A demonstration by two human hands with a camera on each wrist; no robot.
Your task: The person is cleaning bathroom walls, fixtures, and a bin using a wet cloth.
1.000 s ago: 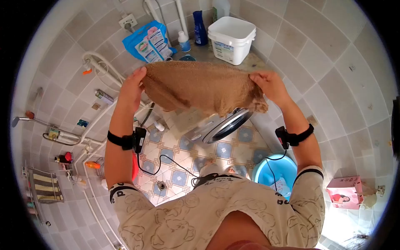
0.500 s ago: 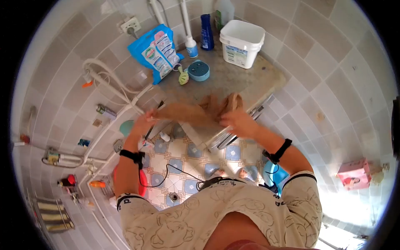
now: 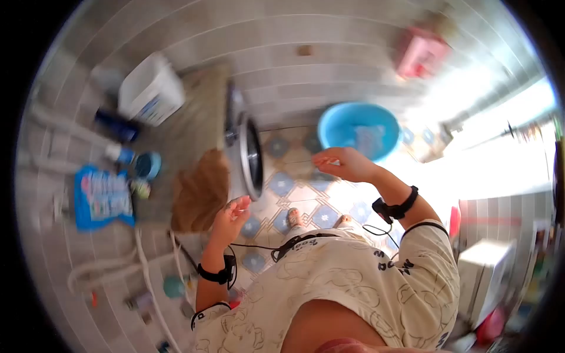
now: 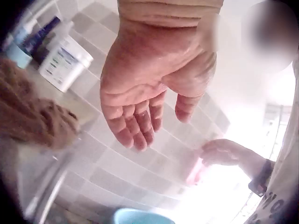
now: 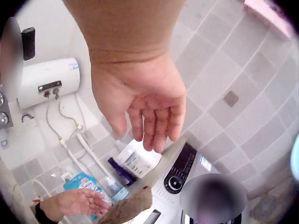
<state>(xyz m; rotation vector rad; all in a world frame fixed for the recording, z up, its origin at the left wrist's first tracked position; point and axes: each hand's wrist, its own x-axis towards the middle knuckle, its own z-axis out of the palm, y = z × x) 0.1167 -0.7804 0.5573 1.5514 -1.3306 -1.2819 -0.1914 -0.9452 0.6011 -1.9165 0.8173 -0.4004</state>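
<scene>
A brown cloth [image 3: 203,191] lies bunched on the near end of the washing machine top [image 3: 200,112]. Just beside it, my left hand [image 3: 231,220] holds nothing; its fingers hang loosely bent in the left wrist view. My right hand [image 3: 350,165] is also bare, with relaxed fingers, and overlaps the near rim of the light blue basin [image 3: 327,126] in the head view. Inside the basin lies a pale, blurred item [image 3: 369,141]. The washing machine's round door [image 3: 252,156] faces the basin.
On the machine top stand a white bucket [image 3: 150,91], a dark blue bottle [image 3: 116,125], a small round blue device [image 3: 148,165] and a blue detergent bag [image 3: 105,197]. Pipes [image 3: 144,270] run along the wall. A white cabinet [image 3: 485,276] stands at right.
Both hands held the brown cloth spread out, then brought it down onto the machine top and let go. The head view has turned right, and the right hand has moved over toward the basin.
</scene>
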